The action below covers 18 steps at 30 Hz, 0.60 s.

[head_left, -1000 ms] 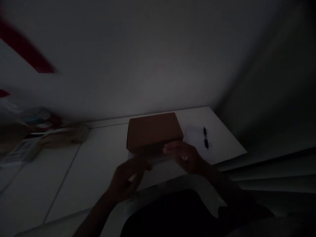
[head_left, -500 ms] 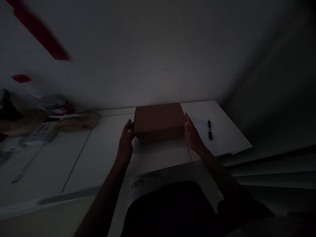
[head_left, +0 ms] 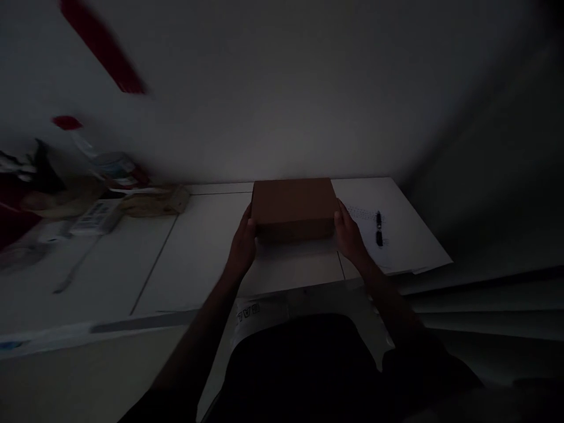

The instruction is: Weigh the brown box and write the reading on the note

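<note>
- Dim white panelled table (head_left: 198, 258), top running to the wall.
- Closed brown cardboard box (head_left: 294, 202) resting near the far edge.
- White printed paper sheet (head_left: 403, 249) just beside it, right.
- Blurred pale packets (head_left: 152, 202) far left.

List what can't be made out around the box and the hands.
Head view, dim throughout:
- cardboard box: any print is lost in the dark, and its far side is hidden by its own top.
- left hand, right hand: palms are hidden against the box sides.
- paper under the pen: writing is too small to read.
- clutter at left: blurred.
- red shape: blurred, cut off by the top edge.
</note>
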Each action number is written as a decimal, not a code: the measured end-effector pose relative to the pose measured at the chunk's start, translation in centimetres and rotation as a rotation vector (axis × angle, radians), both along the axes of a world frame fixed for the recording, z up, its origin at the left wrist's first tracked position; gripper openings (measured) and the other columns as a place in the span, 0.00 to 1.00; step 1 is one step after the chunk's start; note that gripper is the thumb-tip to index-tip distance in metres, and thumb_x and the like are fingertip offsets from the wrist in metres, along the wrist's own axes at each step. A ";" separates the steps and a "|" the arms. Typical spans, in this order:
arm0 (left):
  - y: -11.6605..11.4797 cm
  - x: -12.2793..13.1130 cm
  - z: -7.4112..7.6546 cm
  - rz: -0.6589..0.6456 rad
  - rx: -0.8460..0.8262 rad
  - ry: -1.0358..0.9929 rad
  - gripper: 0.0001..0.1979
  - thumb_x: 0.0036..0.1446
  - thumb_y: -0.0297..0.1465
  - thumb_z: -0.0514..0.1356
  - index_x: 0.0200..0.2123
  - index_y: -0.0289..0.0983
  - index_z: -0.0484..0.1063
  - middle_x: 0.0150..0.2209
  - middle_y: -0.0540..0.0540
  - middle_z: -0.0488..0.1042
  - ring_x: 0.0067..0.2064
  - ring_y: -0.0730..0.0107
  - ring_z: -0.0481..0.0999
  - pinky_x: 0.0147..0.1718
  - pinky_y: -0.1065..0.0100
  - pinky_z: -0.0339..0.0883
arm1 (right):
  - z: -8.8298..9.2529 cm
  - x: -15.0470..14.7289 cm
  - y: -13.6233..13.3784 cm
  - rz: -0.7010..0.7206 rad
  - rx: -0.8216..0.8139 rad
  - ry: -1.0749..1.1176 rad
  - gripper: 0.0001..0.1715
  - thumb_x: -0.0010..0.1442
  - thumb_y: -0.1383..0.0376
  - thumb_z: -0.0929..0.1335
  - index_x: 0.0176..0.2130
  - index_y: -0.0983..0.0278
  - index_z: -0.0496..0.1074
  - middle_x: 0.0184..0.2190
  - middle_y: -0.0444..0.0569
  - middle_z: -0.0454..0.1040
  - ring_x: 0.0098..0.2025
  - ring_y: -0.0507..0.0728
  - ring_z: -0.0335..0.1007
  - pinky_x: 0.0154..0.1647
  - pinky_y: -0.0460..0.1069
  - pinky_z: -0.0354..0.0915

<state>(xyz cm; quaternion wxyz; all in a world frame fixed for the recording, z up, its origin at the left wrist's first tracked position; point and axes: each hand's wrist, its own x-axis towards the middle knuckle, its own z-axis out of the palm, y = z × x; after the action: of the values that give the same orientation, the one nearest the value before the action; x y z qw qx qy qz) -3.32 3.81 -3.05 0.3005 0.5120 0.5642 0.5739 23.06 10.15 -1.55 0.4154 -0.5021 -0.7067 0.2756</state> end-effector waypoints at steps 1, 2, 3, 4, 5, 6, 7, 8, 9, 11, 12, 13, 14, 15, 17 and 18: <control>0.0 0.0 0.0 0.001 0.006 -0.001 0.36 0.66 0.56 0.47 0.69 0.42 0.58 0.68 0.40 0.55 0.67 0.52 0.58 0.66 0.52 0.55 | 0.0 0.0 0.0 -0.001 0.001 0.010 0.47 0.68 0.38 0.52 0.69 0.66 0.55 0.68 0.55 0.54 0.70 0.63 0.50 0.71 0.63 0.51; 0.0 0.1 0.0 0.003 0.010 -0.002 0.36 0.66 0.56 0.48 0.69 0.42 0.58 0.68 0.40 0.55 0.68 0.52 0.58 0.66 0.52 0.55 | 0.0 0.0 0.0 0.001 0.003 0.019 0.46 0.68 0.39 0.52 0.69 0.65 0.56 0.68 0.55 0.55 0.70 0.63 0.50 0.71 0.64 0.52; 0.0 0.1 0.0 0.006 0.010 -0.006 0.36 0.66 0.56 0.48 0.68 0.42 0.58 0.68 0.40 0.55 0.68 0.52 0.57 0.65 0.52 0.55 | 0.1 0.0 -0.1 0.003 0.005 0.025 0.45 0.68 0.39 0.53 0.69 0.65 0.56 0.67 0.55 0.56 0.70 0.63 0.51 0.70 0.64 0.51; 0.1 0.0 0.0 0.006 0.009 -0.012 0.36 0.66 0.56 0.48 0.69 0.42 0.58 0.68 0.40 0.55 0.68 0.52 0.57 0.65 0.52 0.55 | 0.1 0.0 -0.1 0.007 0.006 0.029 0.45 0.68 0.39 0.53 0.69 0.65 0.57 0.67 0.55 0.57 0.69 0.64 0.52 0.70 0.65 0.51; 0.1 0.0 0.0 0.008 0.009 -0.018 0.37 0.66 0.56 0.48 0.69 0.41 0.58 0.68 0.39 0.55 0.68 0.52 0.58 0.65 0.51 0.56 | 0.2 -0.1 -0.2 0.011 0.006 0.032 0.45 0.68 0.39 0.53 0.68 0.65 0.58 0.66 0.55 0.58 0.69 0.64 0.53 0.70 0.65 0.51; 0.1 -0.1 0.0 0.012 0.009 -0.020 0.37 0.66 0.56 0.48 0.68 0.40 0.59 0.68 0.39 0.56 0.67 0.51 0.58 0.65 0.51 0.56 | 0.3 -0.1 -0.2 0.013 0.006 0.035 0.44 0.67 0.39 0.54 0.68 0.64 0.59 0.66 0.55 0.59 0.68 0.64 0.54 0.70 0.65 0.51; 0.1 -0.1 0.1 0.018 0.013 -0.021 0.37 0.66 0.56 0.48 0.68 0.40 0.59 0.67 0.38 0.57 0.67 0.51 0.59 0.65 0.50 0.56 | 0.4 -0.1 -0.3 0.017 0.007 0.038 0.45 0.67 0.38 0.54 0.67 0.64 0.60 0.65 0.56 0.60 0.68 0.65 0.54 0.70 0.64 0.51; 0.0 -0.3 0.1 0.024 0.021 -0.021 0.36 0.66 0.56 0.48 0.68 0.39 0.60 0.66 0.38 0.58 0.67 0.51 0.59 0.65 0.50 0.55 | 0.5 -0.2 -0.4 0.025 0.006 0.041 0.45 0.67 0.38 0.54 0.67 0.64 0.60 0.65 0.55 0.60 0.68 0.65 0.55 0.70 0.64 0.51; 0.0 -0.4 0.2 0.027 0.030 -0.019 0.36 0.66 0.56 0.48 0.67 0.39 0.61 0.66 0.37 0.59 0.67 0.51 0.59 0.65 0.50 0.54 | 0.7 -0.2 -0.5 0.032 0.003 0.043 0.46 0.67 0.37 0.54 0.68 0.64 0.60 0.65 0.55 0.59 0.68 0.65 0.55 0.70 0.64 0.52; -0.2 -0.7 0.4 0.034 0.046 -0.017 0.37 0.65 0.56 0.48 0.66 0.38 0.62 0.65 0.37 0.60 0.67 0.52 0.59 0.67 0.51 0.50 | 1.1 -0.5 -0.7 0.044 -0.015 0.042 0.48 0.65 0.36 0.54 0.68 0.64 0.59 0.66 0.55 0.59 0.67 0.65 0.56 0.69 0.64 0.53; -0.3 -0.9 0.5 0.036 0.053 -0.017 0.37 0.65 0.57 0.48 0.66 0.37 0.63 0.65 0.36 0.60 0.67 0.52 0.59 0.68 0.52 0.48 | 1.3 -0.7 -0.9 0.052 -0.027 0.037 0.49 0.65 0.35 0.54 0.68 0.65 0.59 0.66 0.55 0.59 0.67 0.66 0.56 0.69 0.64 0.54; -0.5 -1.2 0.6 0.039 0.058 -0.018 0.37 0.65 0.57 0.48 0.66 0.37 0.63 0.65 0.36 0.60 0.67 0.52 0.59 0.68 0.53 0.47 | 1.6 -0.9 -1.0 0.062 -0.037 0.032 0.49 0.65 0.35 0.54 0.68 0.64 0.59 0.65 0.55 0.59 0.67 0.66 0.56 0.68 0.64 0.55; -0.7 -1.4 0.7 0.045 0.061 -0.018 0.38 0.65 0.57 0.48 0.66 0.36 0.63 0.65 0.36 0.60 0.67 0.53 0.59 0.68 0.54 0.47 | 1.8 -1.1 -1.2 0.073 -0.043 0.028 0.48 0.65 0.35 0.55 0.68 0.64 0.59 0.65 0.55 0.60 0.67 0.66 0.57 0.68 0.64 0.56; -0.9 -1.7 0.8 0.054 0.064 -0.017 0.38 0.65 0.57 0.48 0.66 0.36 0.62 0.65 0.36 0.61 0.67 0.53 0.60 0.68 0.54 0.47 | 2.1 -1.4 -1.3 0.087 -0.043 0.023 0.47 0.66 0.36 0.55 0.69 0.63 0.58 0.64 0.55 0.61 0.67 0.65 0.57 0.67 0.63 0.58; -1.4 -2.2 1.0 0.075 0.066 -0.014 0.37 0.66 0.56 0.48 0.66 0.37 0.62 0.65 0.37 0.61 0.67 0.54 0.60 0.68 0.54 0.49 | 2.5 -2.0 -1.6 0.123 -0.031 0.019 0.44 0.67 0.38 0.55 0.69 0.61 0.58 0.64 0.53 0.62 0.67 0.64 0.58 0.66 0.62 0.60; -1.6 -2.5 1.2 0.086 0.067 -0.012 0.36 0.66 0.56 0.48 0.66 0.38 0.62 0.65 0.38 0.61 0.67 0.55 0.59 0.68 0.53 0.49 | 2.7 -2.4 -1.7 0.139 -0.019 0.018 0.42 0.68 0.39 0.55 0.69 0.60 0.57 0.64 0.53 0.63 0.66 0.64 0.58 0.65 0.61 0.61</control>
<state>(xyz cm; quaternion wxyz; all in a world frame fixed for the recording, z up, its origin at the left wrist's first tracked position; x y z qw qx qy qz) -5.84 2.18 -1.89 0.2617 0.4936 0.5640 0.6081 20.63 8.45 1.15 0.3970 -0.4531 -0.7334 0.3150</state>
